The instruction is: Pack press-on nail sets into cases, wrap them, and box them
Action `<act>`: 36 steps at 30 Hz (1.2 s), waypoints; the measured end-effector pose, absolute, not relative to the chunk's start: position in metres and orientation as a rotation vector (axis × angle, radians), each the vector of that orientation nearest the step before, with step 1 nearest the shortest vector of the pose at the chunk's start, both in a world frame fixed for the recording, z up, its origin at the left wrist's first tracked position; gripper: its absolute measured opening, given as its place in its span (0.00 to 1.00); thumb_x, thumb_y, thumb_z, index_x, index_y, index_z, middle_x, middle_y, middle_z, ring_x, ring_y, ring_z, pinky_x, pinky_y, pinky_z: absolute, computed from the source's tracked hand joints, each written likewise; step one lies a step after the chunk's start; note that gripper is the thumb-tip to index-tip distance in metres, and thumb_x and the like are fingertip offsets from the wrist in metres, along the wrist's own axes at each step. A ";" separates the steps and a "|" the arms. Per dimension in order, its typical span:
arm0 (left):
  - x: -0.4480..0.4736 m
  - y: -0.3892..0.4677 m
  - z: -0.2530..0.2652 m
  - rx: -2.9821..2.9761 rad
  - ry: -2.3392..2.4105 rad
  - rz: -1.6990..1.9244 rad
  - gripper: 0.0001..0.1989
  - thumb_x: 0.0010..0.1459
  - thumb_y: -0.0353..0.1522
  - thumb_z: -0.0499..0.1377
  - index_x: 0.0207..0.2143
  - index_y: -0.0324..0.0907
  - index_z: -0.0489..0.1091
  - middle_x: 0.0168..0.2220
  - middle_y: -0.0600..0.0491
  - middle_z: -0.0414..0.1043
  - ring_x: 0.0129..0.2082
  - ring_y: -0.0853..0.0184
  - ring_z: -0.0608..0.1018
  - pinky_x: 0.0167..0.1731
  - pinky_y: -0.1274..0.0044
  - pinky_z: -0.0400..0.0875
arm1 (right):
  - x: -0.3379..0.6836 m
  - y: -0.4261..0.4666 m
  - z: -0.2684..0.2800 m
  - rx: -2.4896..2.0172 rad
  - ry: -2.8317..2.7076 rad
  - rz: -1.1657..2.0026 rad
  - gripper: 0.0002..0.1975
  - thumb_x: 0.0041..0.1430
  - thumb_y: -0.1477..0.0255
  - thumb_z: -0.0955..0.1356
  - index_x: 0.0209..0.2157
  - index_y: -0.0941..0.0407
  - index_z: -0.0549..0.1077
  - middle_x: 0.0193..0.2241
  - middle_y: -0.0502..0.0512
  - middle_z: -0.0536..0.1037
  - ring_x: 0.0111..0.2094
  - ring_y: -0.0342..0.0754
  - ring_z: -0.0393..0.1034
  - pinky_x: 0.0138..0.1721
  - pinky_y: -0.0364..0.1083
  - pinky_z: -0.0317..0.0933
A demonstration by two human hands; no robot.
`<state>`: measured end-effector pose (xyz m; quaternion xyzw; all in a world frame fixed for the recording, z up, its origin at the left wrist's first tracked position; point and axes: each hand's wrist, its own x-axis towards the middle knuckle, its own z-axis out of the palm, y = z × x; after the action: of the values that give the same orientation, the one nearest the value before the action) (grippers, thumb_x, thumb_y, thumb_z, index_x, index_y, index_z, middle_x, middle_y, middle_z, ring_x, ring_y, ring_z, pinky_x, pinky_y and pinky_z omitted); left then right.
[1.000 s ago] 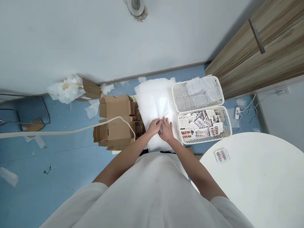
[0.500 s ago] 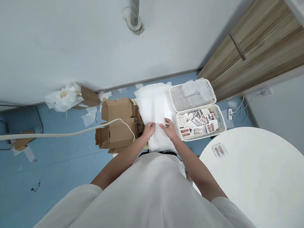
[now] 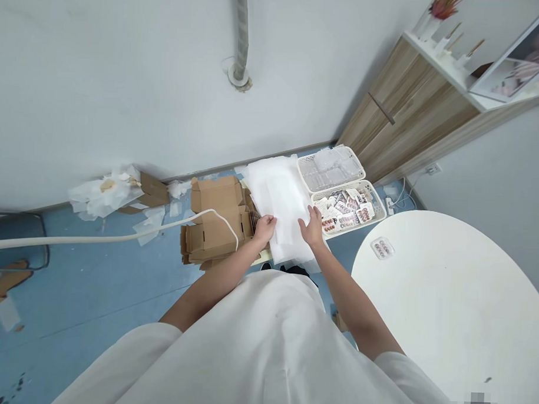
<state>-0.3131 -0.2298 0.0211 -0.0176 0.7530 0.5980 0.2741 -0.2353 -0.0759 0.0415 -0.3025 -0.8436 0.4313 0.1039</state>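
A stack of thin white packing sheets (image 3: 264,173) lies in front of me, with a narrower white piece (image 3: 287,204) on top. My left hand (image 3: 265,229) is closed in a pinch at the left edge of that piece, near the cartons. On its other side my right hand (image 3: 313,228) rests open, thumb and fingers spread over the sheets. Flattened brown cardboard boxes (image 3: 219,203) are piled just left of my left hand. Beyond my right hand stands a white basket (image 3: 379,213) full of cards carrying press-on nails (image 3: 346,210).
Behind it, a second basket (image 3: 302,168) holds clear plastic cases (image 3: 332,166). A round white table (image 3: 438,290) at right bears one clear case of nails (image 3: 382,248). A pale hose (image 3: 118,238) crosses from the left above the boxes. Crumpled wrapping (image 3: 106,193) lies by the wall.
My hands have moved apart, the right one shifting rightward and spreading its fingers. The narrower white piece looks wider and flatter. The view has tilted up, showing the cabinet top.
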 end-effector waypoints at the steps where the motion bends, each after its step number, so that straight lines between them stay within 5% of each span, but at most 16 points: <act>1: -0.312 -0.231 0.024 -0.034 1.997 1.642 0.08 0.52 0.36 0.54 0.27 0.40 0.66 0.27 0.53 0.69 0.28 0.71 0.70 0.30 0.78 0.66 | -0.235 -0.081 0.047 -0.846 -2.491 1.305 0.28 0.51 0.64 0.65 0.54 0.57 0.61 0.58 0.63 0.56 0.60 0.56 0.48 0.58 0.55 0.48; 8: -0.294 -0.242 0.034 0.100 1.930 1.777 0.09 0.51 0.37 0.55 0.25 0.40 0.64 0.25 0.56 0.68 0.27 0.71 0.71 0.32 0.77 0.67 | -0.241 -0.113 0.067 -0.980 -2.194 1.991 0.31 0.45 0.60 0.69 0.50 0.55 0.60 0.43 0.59 0.71 0.41 0.48 0.69 0.42 0.49 0.64; 13: -0.270 -0.241 0.034 0.306 1.918 1.724 0.10 0.53 0.37 0.56 0.33 0.40 0.69 0.37 0.49 0.73 0.40 0.66 0.74 0.42 0.74 0.66 | -0.219 -0.111 0.075 -0.899 -2.185 1.742 0.20 0.46 0.67 0.67 0.43 0.55 0.63 0.37 0.53 0.72 0.29 0.43 0.68 0.35 0.46 0.64; 17: -0.249 -0.236 0.030 0.334 2.021 1.562 0.16 0.53 0.36 0.57 0.45 0.41 0.67 0.51 0.46 0.65 0.53 0.62 0.66 0.49 0.71 0.62 | -0.176 -0.094 0.091 -0.952 -2.311 1.394 0.12 0.51 0.69 0.63 0.39 0.55 0.68 0.40 0.55 0.73 0.30 0.45 0.70 0.38 0.49 0.63; 23: -0.221 -0.219 0.016 0.315 2.083 1.291 0.32 0.50 0.37 0.59 0.56 0.40 0.54 0.60 0.41 0.49 0.61 0.58 0.54 0.58 0.69 0.50 | -0.100 -0.074 0.111 -1.091 -2.254 1.126 0.16 0.55 0.68 0.61 0.45 0.55 0.70 0.45 0.58 0.73 0.34 0.47 0.71 0.41 0.51 0.63; 28: -0.194 -0.193 0.018 0.333 1.837 1.196 0.41 0.51 0.41 0.59 0.61 0.42 0.42 0.64 0.40 0.40 0.61 0.56 0.56 0.54 0.69 0.58 | -0.044 -0.073 0.109 -1.307 -2.018 1.095 0.18 0.55 0.68 0.61 0.48 0.55 0.68 0.46 0.57 0.73 0.35 0.47 0.71 0.40 0.51 0.64; 32: -0.164 -0.164 0.024 0.380 1.686 1.164 0.39 0.52 0.38 0.58 0.61 0.42 0.42 0.58 0.38 0.55 0.53 0.59 0.68 0.46 0.71 0.66 | 0.009 -0.075 0.095 -1.471 -1.745 1.159 0.20 0.53 0.67 0.62 0.49 0.55 0.66 0.49 0.58 0.71 0.34 0.46 0.72 0.37 0.50 0.65; 36: -0.123 -0.134 0.023 0.559 1.604 1.177 0.31 0.51 0.33 0.58 0.57 0.38 0.53 0.42 0.44 0.71 0.38 0.64 0.76 0.39 0.73 0.69 | 0.073 -0.076 0.076 -1.619 -1.502 1.163 0.23 0.52 0.66 0.62 0.51 0.55 0.64 0.51 0.60 0.68 0.35 0.47 0.72 0.36 0.49 0.66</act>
<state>-0.1235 -0.1338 0.0228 0.2323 0.6667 0.4892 0.5121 0.0729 -0.0764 0.0760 -0.6152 -0.5706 0.4419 0.3173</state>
